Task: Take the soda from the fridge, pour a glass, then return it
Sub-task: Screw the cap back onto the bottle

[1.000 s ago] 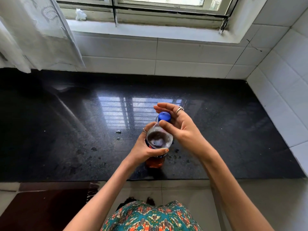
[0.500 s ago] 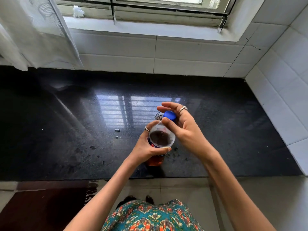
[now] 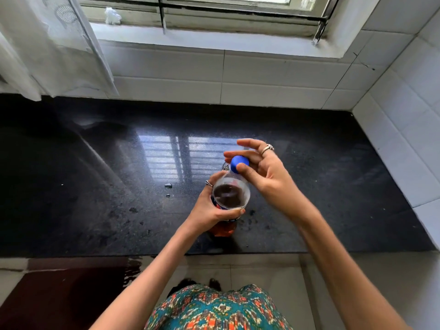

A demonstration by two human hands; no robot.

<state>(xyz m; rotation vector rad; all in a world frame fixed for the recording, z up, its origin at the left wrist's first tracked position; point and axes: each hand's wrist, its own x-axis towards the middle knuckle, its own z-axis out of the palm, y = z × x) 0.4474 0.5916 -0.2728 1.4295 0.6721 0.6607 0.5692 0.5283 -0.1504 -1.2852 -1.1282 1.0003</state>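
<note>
- One view only, head camera, looking down at a black polished worktop (image 3: 95, 186) set against white wall tiles (image 3: 273, 75) under a window (image 3: 238, 10).
- Soda bottle (image 3: 231, 195) stands upright on the worktop near its front edge, right of centre. Clear shoulder, dark liquid inside, amber tint at the base.
- Left hand (image 3: 209, 210): grip wrapped round the bottle's body at label height, thumb on the near side, fingers on the far side. A ring shows on one finger.
- Right hand (image 3: 259, 170): thumb and forefinger pinched on the blue cap (image 3: 238, 163) at the bottle's top; the other fingers are spread loose above it. A ring sits on one of these.
- Whether the cap is seated on the neck or already free of it cannot be told; the hand hides the join.
- Small dark round object just behind the cap, mostly hidden, possibly a glass rim.
- Few droplets (image 3: 168, 186) lie on the worktop left of the bottle, apart from it.
- White curtain (image 3: 47, 48) hangs at upper left.
- Patterned teal garment (image 3: 214, 308) at the bottom edge; pale floor tiles (image 3: 262, 270) below the worktop.
</note>
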